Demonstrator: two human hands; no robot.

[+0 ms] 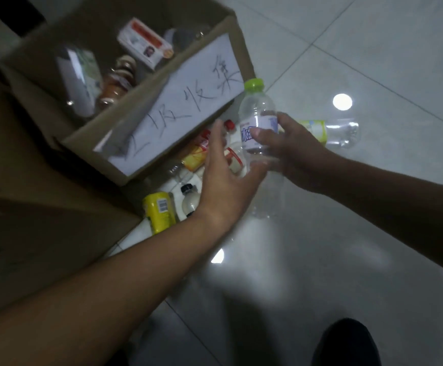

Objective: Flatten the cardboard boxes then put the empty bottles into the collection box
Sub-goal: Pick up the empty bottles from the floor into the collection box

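Head view: at frame centre, the right hand (291,151) is clamped on a green-capped clear bottle (257,114); the left hand (225,178), fingers apart, reaches beneath it.

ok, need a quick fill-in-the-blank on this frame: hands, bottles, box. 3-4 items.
1. The clear plastic bottle with the green cap is held by the ____ hand.
2. The open left hand holds ____.
3. The brown cardboard collection box carries a white paper sign with handwritten ____ characters.
4. The yellow-labelled bottle lies on the tiled ____.

Missing words: right; nothing; black; floor
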